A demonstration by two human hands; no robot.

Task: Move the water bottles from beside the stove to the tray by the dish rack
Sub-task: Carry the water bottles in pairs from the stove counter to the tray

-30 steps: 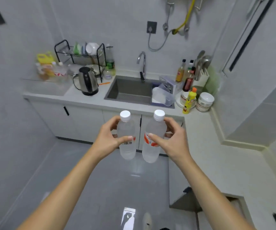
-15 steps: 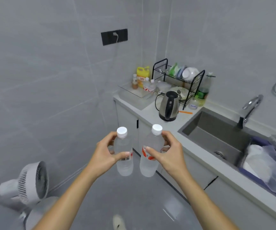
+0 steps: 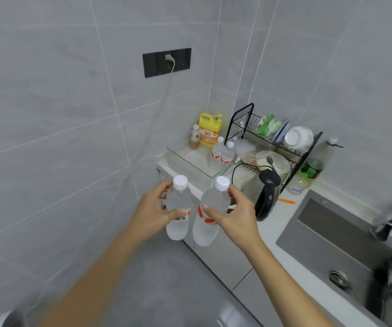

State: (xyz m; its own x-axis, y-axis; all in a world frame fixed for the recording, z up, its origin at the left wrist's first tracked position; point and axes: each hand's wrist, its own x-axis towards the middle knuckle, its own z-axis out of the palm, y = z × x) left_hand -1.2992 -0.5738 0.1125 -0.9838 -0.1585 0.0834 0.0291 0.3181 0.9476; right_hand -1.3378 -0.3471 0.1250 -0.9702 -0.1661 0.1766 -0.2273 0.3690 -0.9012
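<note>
Head view shows two clear water bottles with white caps carried in the air over the floor, just short of the counter's end. The left bottle is upright in the left hand, whose thumb crosses its barcode label while the fingers curl round behind. The right bottle tilts slightly and is gripped the same way by the right hand, thumb on the red-and-white label. The bottles are close together; whether they touch cannot be told.

Beyond them, a clear tray sits on the counter's far left corner against the wall. Two more small water bottles stand at the tray's right edge, beside the black wire dish rack. A yellow detergent jug and a small brown drink bottle stand at the tray's back edge. A dark kettle stands on the counter before the rack, and the steel sink lies to the right.
</note>
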